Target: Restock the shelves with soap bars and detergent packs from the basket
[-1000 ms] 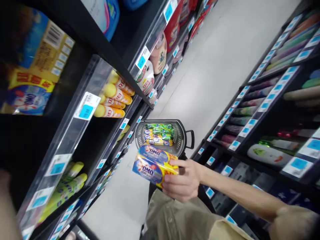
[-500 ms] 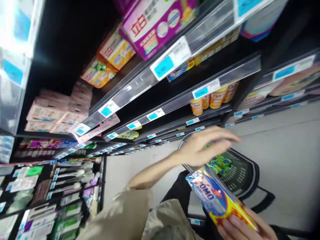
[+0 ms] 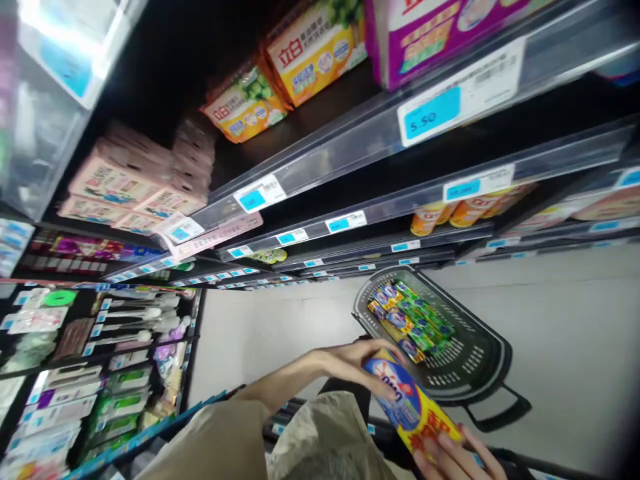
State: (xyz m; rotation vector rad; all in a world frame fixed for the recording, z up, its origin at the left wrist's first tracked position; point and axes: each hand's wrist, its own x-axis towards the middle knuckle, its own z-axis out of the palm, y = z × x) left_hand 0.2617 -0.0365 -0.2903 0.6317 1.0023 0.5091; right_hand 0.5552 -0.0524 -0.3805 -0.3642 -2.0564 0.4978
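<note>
A long blue, yellow and red OMO soap pack (image 3: 407, 407) lies tilted across my two hands. Its upper left end is in my left hand (image 3: 357, 363), with the fingers over the top and the thumb along the front. The lower right end sits in my right hand (image 3: 453, 457), fingers wrapped over its front face. Just beyond the pack, a dark shopping basket (image 3: 487, 340) stands on the floor. Inside are several green packs (image 3: 430, 327) and several blue and yellow packs (image 3: 397, 319) like the held one.
Shelves with price tags (image 3: 435, 117) run along the far side. They bear orange soap packs (image 3: 245, 107), pink boxes (image 3: 125, 177) and orange tubs (image 3: 470, 210). Hanging goods (image 3: 120, 393) fill a rack at left. The basket's handle (image 3: 500, 410) sticks out toward the lower right.
My left hand has come down from above the basket and closed on the pack's upper end. The pack has shifted slightly left and down. My view has turned, showing more of the basket.
</note>
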